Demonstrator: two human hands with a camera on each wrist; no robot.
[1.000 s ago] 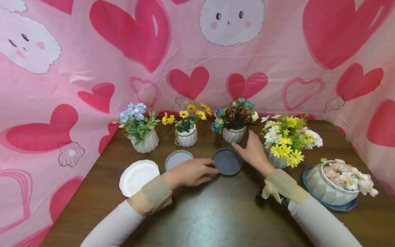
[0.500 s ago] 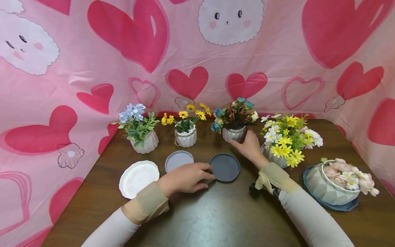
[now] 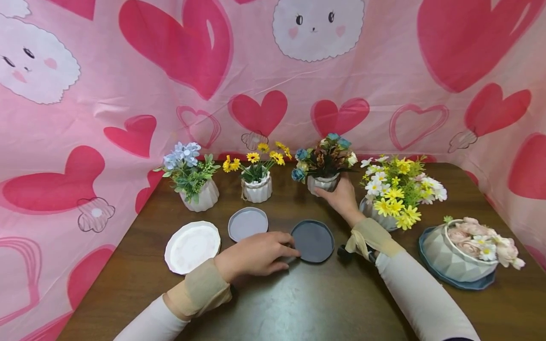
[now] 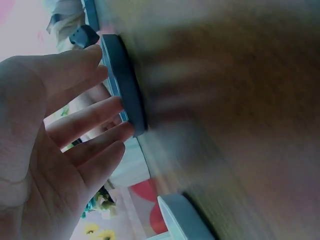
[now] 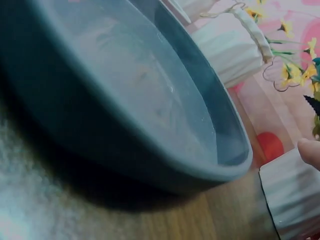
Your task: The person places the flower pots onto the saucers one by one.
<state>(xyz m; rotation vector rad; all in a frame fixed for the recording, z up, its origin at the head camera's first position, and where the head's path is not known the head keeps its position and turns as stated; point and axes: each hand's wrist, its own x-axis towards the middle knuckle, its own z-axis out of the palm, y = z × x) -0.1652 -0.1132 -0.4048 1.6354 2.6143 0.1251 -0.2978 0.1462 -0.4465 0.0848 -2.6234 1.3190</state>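
Observation:
My left hand (image 3: 256,255) lies over the table with loosely extended fingers, the fingertips at the left edge of a dark grey saucer (image 3: 312,241). From the left wrist, those fingertips meet the rim of the saucer (image 4: 127,85), which sits on the wood. Farther back, my right hand (image 3: 343,199) grips a white fluted flowerpot (image 3: 320,183) of blue and cream artificial roses from its right side. Its thumb lies across the pot's front; the other fingers are hidden behind. The right wrist view has the saucer (image 5: 130,90) close up, with the thumb (image 5: 311,152) on the pot (image 5: 295,192).
A pale grey saucer (image 3: 248,223) and a white plate (image 3: 192,246) lie left. Behind stand pots with blue flowers (image 3: 200,196) and yellow flowers (image 3: 258,189). A daisy pot (image 3: 377,215) is close by my right wrist; a faceted pot (image 3: 456,255) rests on a blue saucer at right.
The dark saucer has slid toward me, with my left hand's fingertips at its edge. My right hand has moved in against the rose pot and taken hold of it.

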